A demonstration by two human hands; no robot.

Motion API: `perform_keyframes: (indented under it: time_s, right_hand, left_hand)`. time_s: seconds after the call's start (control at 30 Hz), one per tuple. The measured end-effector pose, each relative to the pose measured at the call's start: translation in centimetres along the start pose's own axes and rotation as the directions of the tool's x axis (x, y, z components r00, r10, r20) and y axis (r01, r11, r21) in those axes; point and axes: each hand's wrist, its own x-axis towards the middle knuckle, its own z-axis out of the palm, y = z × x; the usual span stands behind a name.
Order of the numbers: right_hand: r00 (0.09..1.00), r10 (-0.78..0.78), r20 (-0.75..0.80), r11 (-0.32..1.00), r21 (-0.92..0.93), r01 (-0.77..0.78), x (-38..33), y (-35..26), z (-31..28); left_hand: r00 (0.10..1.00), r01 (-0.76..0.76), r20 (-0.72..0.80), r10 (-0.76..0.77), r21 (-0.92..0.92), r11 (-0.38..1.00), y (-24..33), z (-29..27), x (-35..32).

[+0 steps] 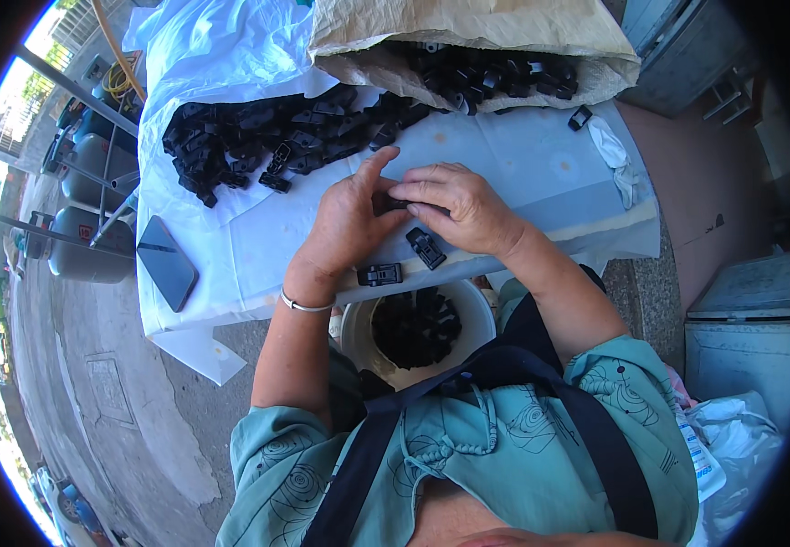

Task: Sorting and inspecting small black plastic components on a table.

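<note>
Above the near part of the table, my left hand (pixel 345 219) and my right hand (pixel 459 205) meet around a small black plastic part (pixel 399 206), mostly hidden by the fingers. The left hand is curled round it, and the right fingers pinch from the other side. Just below the hands, two black plastic parts lie apart on the table: one tilted (pixel 426 248), the other sideways near the edge (pixel 379 274). A heap of similar black parts (pixel 267 137) spreads beyond my left hand, partly on a clear plastic bag (pixel 222 55).
A brown sack (pixel 477 23) with more black parts in its mouth lies at the far side. A phone (pixel 166 263) rests at the table's left. Below the near edge stands a white bucket (pixel 479 321) containing black parts. A crumpled white glove or cloth (pixel 612 155) lies at right.
</note>
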Motion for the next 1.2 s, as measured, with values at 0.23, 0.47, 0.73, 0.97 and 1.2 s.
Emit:
perform_keyframes:
  time_s: [0.23,0.47,0.73,0.97,1.2]
  right_hand:
    - [0.997,-0.056,0.056,0.959,-0.274,0.069,-0.4,-1.2,-0.4]
    - [0.996,0.049,0.076,0.948,-0.318,-0.023,-1.1,-1.8,0.0]
    - [0.985,0.114,0.130,0.900,-0.433,-0.047,-1.6,-2.2,0.6]
    - [0.997,0.075,0.026,0.979,-0.193,-0.068,-1.1,-0.9,-1.0]
    - [0.868,0.485,-0.103,0.608,-0.674,-0.420,4.3,4.1,-2.5]
  left_hand:
    - [1.000,-0.013,0.015,0.013,0.026,1.000,0.3,-1.0,-0.5]
    - [0.950,-0.153,-0.178,0.255,0.447,0.881,0.2,-2.0,0.4]
    - [0.980,-0.105,-0.072,0.187,0.607,0.788,-0.6,0.2,2.6]
    - [0.972,-0.071,-0.184,0.148,0.371,0.926,-0.1,0.1,1.1]
    - [0.988,0.040,-0.152,0.004,0.284,0.958,0.0,-0.6,0.0]
